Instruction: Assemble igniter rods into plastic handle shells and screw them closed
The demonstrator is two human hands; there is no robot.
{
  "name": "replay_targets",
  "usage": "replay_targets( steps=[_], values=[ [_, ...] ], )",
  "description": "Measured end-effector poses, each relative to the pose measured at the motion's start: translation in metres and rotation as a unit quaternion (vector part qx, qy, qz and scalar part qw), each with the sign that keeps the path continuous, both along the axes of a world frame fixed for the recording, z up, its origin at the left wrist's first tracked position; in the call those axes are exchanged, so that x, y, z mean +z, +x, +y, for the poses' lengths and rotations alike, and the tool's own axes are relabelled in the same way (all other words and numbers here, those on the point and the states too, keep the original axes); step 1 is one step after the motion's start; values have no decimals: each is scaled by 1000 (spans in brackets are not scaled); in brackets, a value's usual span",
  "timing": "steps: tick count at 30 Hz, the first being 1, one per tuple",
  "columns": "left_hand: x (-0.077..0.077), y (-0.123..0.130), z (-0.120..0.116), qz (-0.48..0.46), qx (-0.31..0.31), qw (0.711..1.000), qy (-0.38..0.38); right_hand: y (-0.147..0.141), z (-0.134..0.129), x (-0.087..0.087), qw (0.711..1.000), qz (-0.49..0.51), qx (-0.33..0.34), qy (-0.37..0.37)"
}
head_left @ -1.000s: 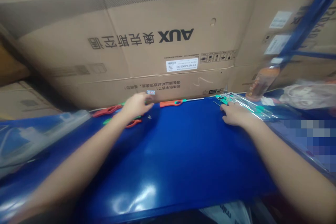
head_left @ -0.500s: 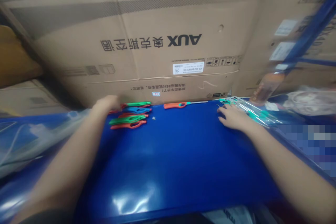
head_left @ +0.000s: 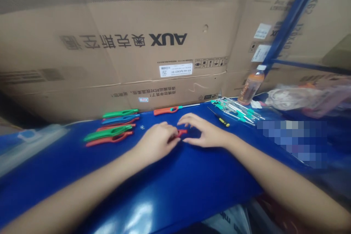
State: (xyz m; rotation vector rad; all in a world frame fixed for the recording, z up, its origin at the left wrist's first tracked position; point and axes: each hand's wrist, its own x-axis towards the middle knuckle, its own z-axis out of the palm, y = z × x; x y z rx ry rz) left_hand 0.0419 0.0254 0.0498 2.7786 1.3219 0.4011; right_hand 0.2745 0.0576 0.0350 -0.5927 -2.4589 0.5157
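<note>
My left hand [head_left: 159, 140] is closed around a red plastic handle [head_left: 182, 132], whose end pokes out past the fingers over the middle of the blue table. Facing it, my right hand [head_left: 207, 133] has its fingers curved and apart, close to that end, with nothing in it. Several green, blue and orange handles [head_left: 112, 131] lie at the left. An orange handle with a metal rod [head_left: 167, 110] lies along the back. Right of it are a black and yellow screwdriver [head_left: 223, 121] and a pile of metal rods with teal parts [head_left: 238, 110].
A big cardboard box [head_left: 123, 62] stands behind the table [head_left: 170, 182]. At the back right are an orange bottle [head_left: 251, 85], plastic bags [head_left: 290, 97] and a blue metal frame [head_left: 294, 14]. Clear plastic [head_left: 33, 142] lies at the left.
My left hand has come from the handles at the left to the middle with a red one. My right hand has moved from the rods towards it. The view has shifted right.
</note>
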Motion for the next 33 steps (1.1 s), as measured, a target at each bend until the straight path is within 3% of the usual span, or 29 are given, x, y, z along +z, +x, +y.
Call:
replay_targets(
  steps=[3,6,12,16,33],
  values=[
    [-30,11,-3,-39,-51,998,3,-5,-4,-3,996,-80,30,-22],
    [-42,8,1,-73,-76,994,-5,1,3,-7,988,-151,8,-38],
    [-48,-3,15,-118,-35,992,25,26,19,0,978,-196,-46,-53],
    [-60,-7,26,-147,0,989,-4,32,23,5,976,-198,-72,-57],
    [-65,-8,34,-196,-44,979,-47,25,20,2,971,-188,-114,-93]
  ],
)
